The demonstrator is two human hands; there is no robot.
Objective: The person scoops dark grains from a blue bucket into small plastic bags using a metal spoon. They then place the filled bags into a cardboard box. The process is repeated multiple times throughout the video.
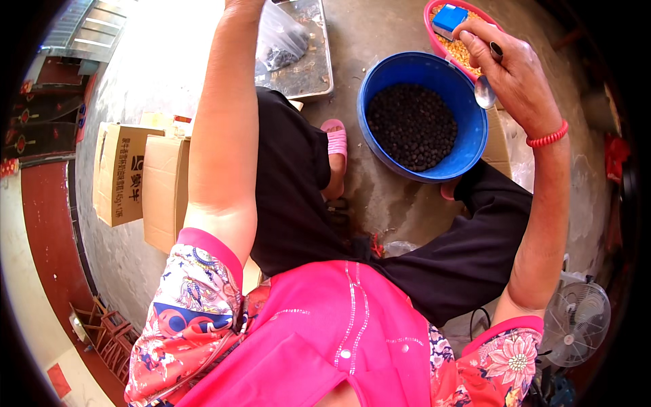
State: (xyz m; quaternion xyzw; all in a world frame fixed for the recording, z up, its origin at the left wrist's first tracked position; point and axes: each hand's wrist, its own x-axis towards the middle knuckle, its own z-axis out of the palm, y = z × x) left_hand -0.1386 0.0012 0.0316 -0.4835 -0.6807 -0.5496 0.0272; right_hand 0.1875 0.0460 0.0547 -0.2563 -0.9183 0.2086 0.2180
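Observation:
My right hand [513, 71], with a red coiled band at the wrist, grips a metal spoon [484, 92] at the rim of a blue plastic bucket [376, 147]. Small dark round pieces [412, 127] cover the bucket's bottom. Behind the hand, a pink basin [436, 45] holds yellow kernels, with a blue and white box [449, 20] on them. My left arm reaches past the top edge; only the wrist end shows, and the left hand is out of view. Near it, a clear plastic bag [285, 43] with dark contents lies on a metal platform [313, 76].
Cardboard boxes [168, 188] stand on the floor at the left. My pink slipper [335, 137] is between the platform and the bucket. A fan [574, 325] is at the lower right, and wooden chairs [109, 336] are at the lower left.

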